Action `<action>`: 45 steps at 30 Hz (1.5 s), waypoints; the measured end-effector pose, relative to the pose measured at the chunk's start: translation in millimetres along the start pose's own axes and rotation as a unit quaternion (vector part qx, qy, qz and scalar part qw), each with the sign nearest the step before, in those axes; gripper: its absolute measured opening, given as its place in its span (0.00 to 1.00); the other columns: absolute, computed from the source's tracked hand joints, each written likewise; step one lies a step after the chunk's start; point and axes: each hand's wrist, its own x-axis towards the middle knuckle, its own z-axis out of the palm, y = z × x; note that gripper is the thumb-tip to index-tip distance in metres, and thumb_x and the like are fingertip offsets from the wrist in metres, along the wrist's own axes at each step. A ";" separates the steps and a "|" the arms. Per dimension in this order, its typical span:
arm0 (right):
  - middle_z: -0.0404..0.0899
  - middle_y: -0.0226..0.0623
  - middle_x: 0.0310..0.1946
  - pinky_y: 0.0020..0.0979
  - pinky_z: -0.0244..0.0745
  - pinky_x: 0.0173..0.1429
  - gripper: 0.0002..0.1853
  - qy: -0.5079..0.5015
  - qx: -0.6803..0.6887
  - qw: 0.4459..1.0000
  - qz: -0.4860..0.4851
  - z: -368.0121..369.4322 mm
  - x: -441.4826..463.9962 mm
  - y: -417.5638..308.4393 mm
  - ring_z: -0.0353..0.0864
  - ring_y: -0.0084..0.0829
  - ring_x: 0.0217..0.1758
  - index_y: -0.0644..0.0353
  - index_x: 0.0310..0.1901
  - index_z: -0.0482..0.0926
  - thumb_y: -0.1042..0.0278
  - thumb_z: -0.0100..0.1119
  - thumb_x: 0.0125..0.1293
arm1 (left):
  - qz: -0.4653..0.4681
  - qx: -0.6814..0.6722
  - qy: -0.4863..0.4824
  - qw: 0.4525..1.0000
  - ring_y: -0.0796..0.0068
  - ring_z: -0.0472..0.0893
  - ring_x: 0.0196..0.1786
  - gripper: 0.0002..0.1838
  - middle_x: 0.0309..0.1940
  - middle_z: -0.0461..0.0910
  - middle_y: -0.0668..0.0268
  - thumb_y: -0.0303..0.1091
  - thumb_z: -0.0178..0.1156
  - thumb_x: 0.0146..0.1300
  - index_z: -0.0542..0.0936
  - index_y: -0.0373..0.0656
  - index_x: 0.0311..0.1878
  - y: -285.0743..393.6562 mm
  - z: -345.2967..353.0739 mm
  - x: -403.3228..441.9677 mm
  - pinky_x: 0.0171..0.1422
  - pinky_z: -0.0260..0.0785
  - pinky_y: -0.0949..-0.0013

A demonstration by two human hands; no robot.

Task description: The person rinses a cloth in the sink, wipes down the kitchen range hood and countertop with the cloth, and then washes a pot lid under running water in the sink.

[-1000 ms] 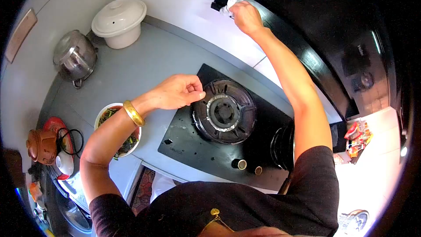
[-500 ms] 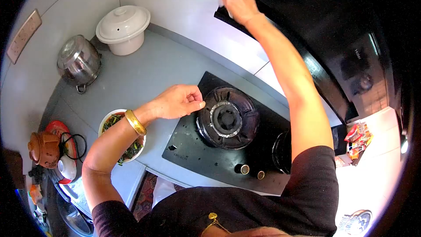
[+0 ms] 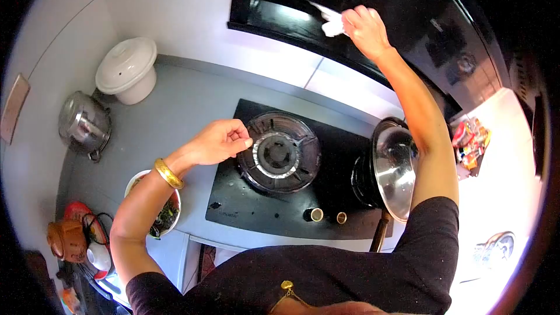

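Observation:
My right hand (image 3: 366, 30) is closed on a crumpled white cloth (image 3: 332, 25), which lies against the dark face of the range hood (image 3: 280, 16). My left hand (image 3: 220, 141) hovers by the left edge of the round burner (image 3: 276, 153) on the black stove (image 3: 262, 213). Its fingers are curled with the thumb against them, and whether anything small is between them cannot be made out. A gold bangle (image 3: 168, 173) circles my left wrist.
A white lidded pot (image 3: 127, 70) and a steel pot (image 3: 84, 123) stand at the back left. A bowl of greens (image 3: 169, 213) is partly under my left forearm. At the right sits a pan with a shiny lid (image 3: 395, 166). A brown clay pot (image 3: 67, 240) stands far left.
My right hand with the cloth has moved right along the hood, away from its left corner. The view has turned, showing more of the pan. My left hand keeps its curled pose near the burner.

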 end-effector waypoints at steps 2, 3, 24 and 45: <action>0.70 0.26 0.31 0.33 0.64 0.42 0.04 -0.031 0.012 0.999 0.040 -8.7 -35.1 12.1 0.68 0.31 0.39 0.56 0.24 0.76 0.67 0.57 0.51 | 0.000 0.005 -0.017 1.000 0.84 0.71 0.25 0.09 0.23 0.73 0.72 0.35 0.58 0.61 0.74 0.38 0.33 6.2 6.5 12.7 0.29 0.66 0.77; 0.70 0.26 0.32 0.32 0.65 0.41 0.03 -0.044 0.003 0.998 0.050 -15.2 -49.1 18.4 0.69 0.30 0.39 0.56 0.24 0.76 0.68 0.57 0.50 | 0.004 0.012 -0.024 1.000 0.84 0.71 0.25 0.09 0.23 0.73 0.72 0.35 0.58 0.61 0.74 0.38 0.32 12.1 10.9 18.3 0.28 0.66 0.77; 0.47 0.40 0.69 0.33 0.45 0.74 0.19 -0.150 0.297 0.932 0.145 63.5 -46.4 -55.9 0.47 0.42 0.72 0.66 0.55 0.66 0.62 0.33 0.71 | -0.050 0.026 -0.049 0.997 0.84 0.73 0.28 0.09 0.27 0.73 0.71 0.35 0.57 0.63 0.73 0.39 0.35 26.6 33.9 24.4 0.33 0.69 0.77; 0.27 0.38 0.72 0.55 0.37 0.70 0.34 -0.398 0.112 0.695 0.588 -5.1 -428.1 107.1 0.31 0.52 0.73 0.48 0.68 0.51 0.38 0.32 0.64 | -0.108 0.082 0.027 0.990 0.85 0.73 0.25 0.07 0.27 0.77 0.70 0.36 0.56 0.63 0.73 0.42 0.37 60.4 111.1 15.1 0.29 0.66 0.80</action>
